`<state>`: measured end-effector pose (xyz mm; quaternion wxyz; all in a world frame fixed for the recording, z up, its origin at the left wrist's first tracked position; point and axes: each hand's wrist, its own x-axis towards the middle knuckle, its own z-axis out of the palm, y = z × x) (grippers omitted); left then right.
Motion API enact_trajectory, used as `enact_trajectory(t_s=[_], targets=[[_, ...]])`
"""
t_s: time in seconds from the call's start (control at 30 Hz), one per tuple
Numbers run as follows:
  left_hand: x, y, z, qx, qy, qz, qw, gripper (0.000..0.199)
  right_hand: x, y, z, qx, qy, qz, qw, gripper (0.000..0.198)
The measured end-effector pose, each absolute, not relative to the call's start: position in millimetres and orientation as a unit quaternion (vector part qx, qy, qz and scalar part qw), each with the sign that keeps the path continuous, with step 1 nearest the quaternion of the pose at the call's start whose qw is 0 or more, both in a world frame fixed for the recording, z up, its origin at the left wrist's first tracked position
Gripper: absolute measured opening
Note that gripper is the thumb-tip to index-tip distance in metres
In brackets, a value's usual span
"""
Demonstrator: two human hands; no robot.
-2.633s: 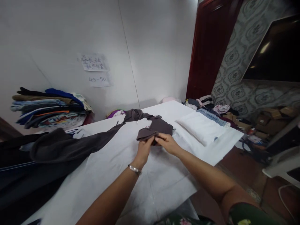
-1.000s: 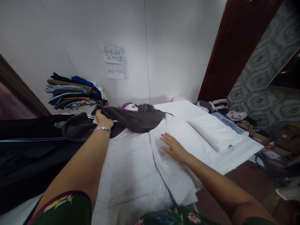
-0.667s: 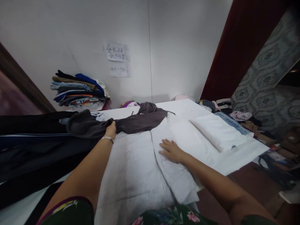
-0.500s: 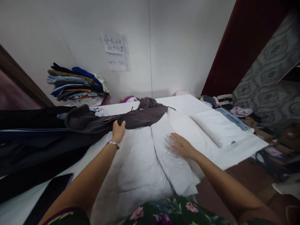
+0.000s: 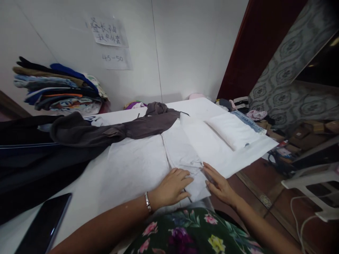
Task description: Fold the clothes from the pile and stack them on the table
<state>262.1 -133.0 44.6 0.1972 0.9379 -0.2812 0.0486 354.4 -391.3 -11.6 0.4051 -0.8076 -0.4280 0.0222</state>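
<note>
Having let go of the charcoal-grey fabric sleeve [image 5: 150,126], apparently turning to the folded white cloth panel [image 5: 184,149] nearside of it: resting unclenched left hand [image 5: 172,187] there, holding loosely spread right hand [image 5: 220,185] at panel edge.

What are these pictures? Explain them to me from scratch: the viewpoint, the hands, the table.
There is no machine here: a person works with two bare hands, and every picture comes from one camera worn on the head, looking forward and down. The left hand, with a silver metal bracelet at the wrist, lies on a creased white cloth. The right hand is at that cloth's right edge; whether it pinches the fabric, I cannot tell. Dark grey fabric spreads across the cloth's far end. The white table also bears a plump white rectangular bundle and a flat black phone. Colourful folded clothes are stacked near the pale wall.
</note>
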Motion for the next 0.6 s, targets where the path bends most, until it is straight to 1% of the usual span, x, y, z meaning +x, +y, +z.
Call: enact_trajectory(t_s=[0.1, 0.2, 0.23, 0.33, 0.37, 0.47, 0.6], targets=[[260.4, -137.4, 39.1, 0.941, -0.285, 0.040, 0.175, 0.038, 347.1, -394.7, -11.8, -0.795, -0.462, 0.014, 0.392, 0.052], [256.7, -140.9, 37.7, 0.935, -0.305, 0.039, 0.174, 0.041, 346.5, -393.8, -12.0, -0.792, -0.489, -0.006, 0.366, 0.053], [255.7, -142.0, 38.0, 0.935, -0.307, 0.040, 0.172, 0.038, 347.5, -392.4, -11.4, -0.791, -0.494, -0.016, 0.360, 0.051], [255.2, -143.8, 40.9, 0.939, -0.291, 0.053, 0.173, 0.012, 350.9, -386.4, -5.4, -0.785, -0.494, -0.041, 0.372, 0.040], [255.5, -143.5, 42.3, 0.939, -0.287, 0.061, 0.181, 0.010, 351.1, -384.4, -2.0, -0.782, -0.494, -0.045, 0.378, 0.037], [254.7, -139.2, 44.7, 0.931, -0.293, 0.075, 0.206, 0.010, 348.1, -380.2, 10.3, -0.776, -0.511, -0.031, 0.369, 0.032], [250.0, -130.2, 41.4, 0.928, -0.305, 0.040, 0.211, 0.006, 343.5, -379.7, 26.5, -0.774, -0.535, 0.022, 0.338, 0.035]])
